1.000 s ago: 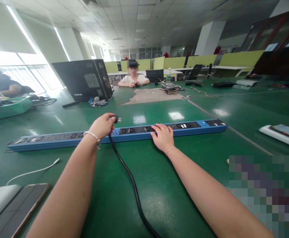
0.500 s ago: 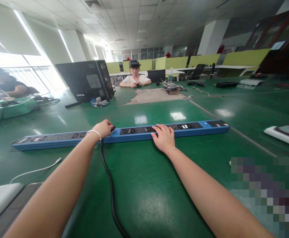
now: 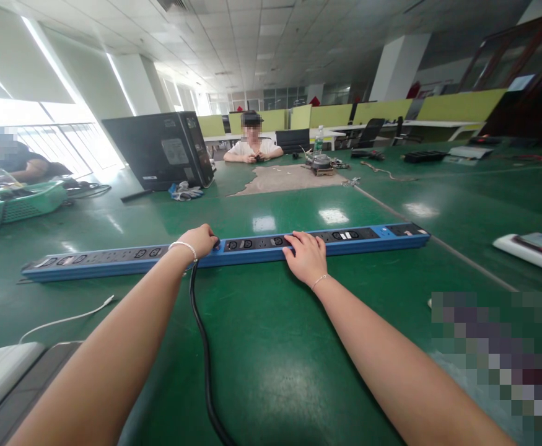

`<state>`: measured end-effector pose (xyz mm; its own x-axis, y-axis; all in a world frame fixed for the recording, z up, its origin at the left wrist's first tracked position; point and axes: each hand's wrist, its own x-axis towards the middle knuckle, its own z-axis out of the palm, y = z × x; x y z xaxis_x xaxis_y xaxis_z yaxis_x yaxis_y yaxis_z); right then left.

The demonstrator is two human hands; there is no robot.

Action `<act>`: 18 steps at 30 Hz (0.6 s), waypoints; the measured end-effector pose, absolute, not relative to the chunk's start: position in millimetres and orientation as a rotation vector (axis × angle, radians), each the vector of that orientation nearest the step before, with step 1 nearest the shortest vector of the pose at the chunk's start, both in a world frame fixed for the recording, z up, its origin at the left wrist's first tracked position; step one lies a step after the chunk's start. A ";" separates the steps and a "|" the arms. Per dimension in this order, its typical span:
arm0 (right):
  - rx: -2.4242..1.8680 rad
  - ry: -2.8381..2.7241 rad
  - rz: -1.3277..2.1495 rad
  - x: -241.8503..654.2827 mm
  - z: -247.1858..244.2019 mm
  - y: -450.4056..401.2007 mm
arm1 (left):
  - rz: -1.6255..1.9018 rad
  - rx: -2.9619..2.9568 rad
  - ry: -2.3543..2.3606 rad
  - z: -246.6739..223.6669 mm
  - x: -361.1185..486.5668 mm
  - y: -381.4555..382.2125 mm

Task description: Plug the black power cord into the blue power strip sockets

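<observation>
A long blue power strip (image 3: 256,255) with black sockets on top lies across the green table in front of me. My left hand (image 3: 199,241) pinches a black plug (image 3: 215,242) at the strip, left of its middle. How far the plug sits in a socket is hidden by my fingers. A thick black cord (image 3: 201,341) drops from beneath this hand toward me. My right hand (image 3: 308,255) rests on the strip right of its middle, holding nothing, fingers spread over the top and thumb at the near side.
At the back left stand a black computer case (image 3: 152,152) and gloves (image 3: 186,191), with a green basket (image 3: 24,207) farther left. A white cable (image 3: 66,321) and white device (image 3: 5,371) lie near left. Another white device (image 3: 531,254) is at right. Two people sit beyond.
My left hand has shifted slightly right along the strip with the plug, which now shows less between the fingers. My right hand stays where it was.
</observation>
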<state>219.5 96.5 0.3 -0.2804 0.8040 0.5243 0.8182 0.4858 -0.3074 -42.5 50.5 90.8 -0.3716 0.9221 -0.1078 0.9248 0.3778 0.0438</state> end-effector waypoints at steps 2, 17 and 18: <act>-1.335 -2.106 -0.022 219.4 0.6 96.4 | -0.043 1.679 2.507 91.5 -40.8 50.0; -1.331 -2.095 -0.017 218.5 -1.3 97.5 | 0.078 1.562 2.328 99.9 -36.4 47.8; -1.331 -2.095 -0.019 218.5 -1.3 97.5 | 0.074 1.571 2.327 100.7 -36.1 47.4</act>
